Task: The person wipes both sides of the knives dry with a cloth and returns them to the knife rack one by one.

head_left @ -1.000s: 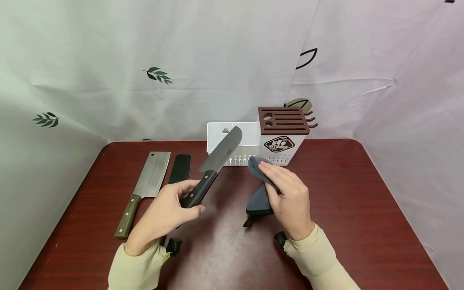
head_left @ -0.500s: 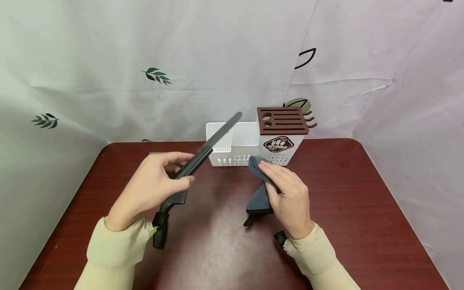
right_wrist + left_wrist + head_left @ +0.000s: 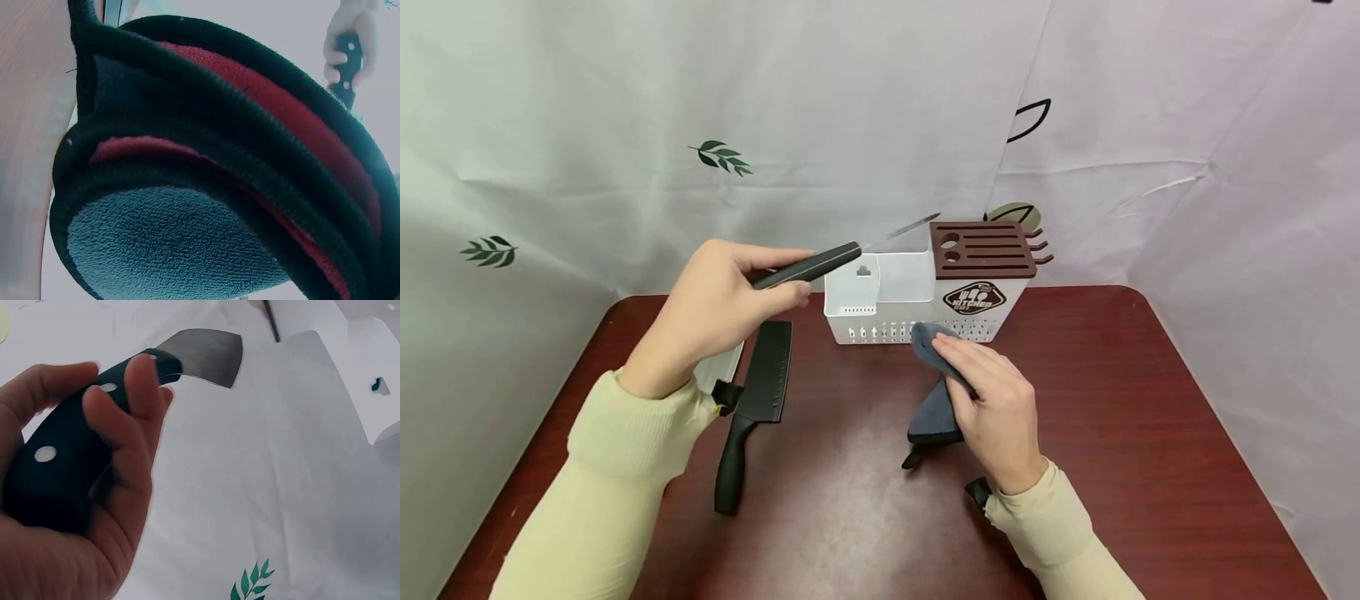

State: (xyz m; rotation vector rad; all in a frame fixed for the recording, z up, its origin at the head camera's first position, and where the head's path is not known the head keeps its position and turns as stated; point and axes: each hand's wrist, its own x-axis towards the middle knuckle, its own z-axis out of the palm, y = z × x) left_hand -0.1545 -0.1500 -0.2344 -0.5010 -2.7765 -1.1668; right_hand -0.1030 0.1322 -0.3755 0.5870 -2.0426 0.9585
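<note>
My left hand holds a kitchen knife by its black riveted handle, raised above the table. Its blade points right, seen nearly edge-on in the head view, with the tip close to the brown slotted lid of the white knife holder. In the left wrist view, curled fingers and thumb wrap the handle, and the grey blade extends beyond. Low in front of the holder, my right hand pinches a folded blue-grey cloth. Dark edging and a red inner side of that cloth fill the right wrist view.
On the left of the red-brown table lies a black knife. A cleaver beside it is mostly hidden under my left arm. Brown hooks stick out from the holder's right side. White patterned cloth walls surround the table.
My left hand has lifted the knife up and away from me, and the blade has turned from broadside to nearly edge-on. The right hand and cloth stay in place.
</note>
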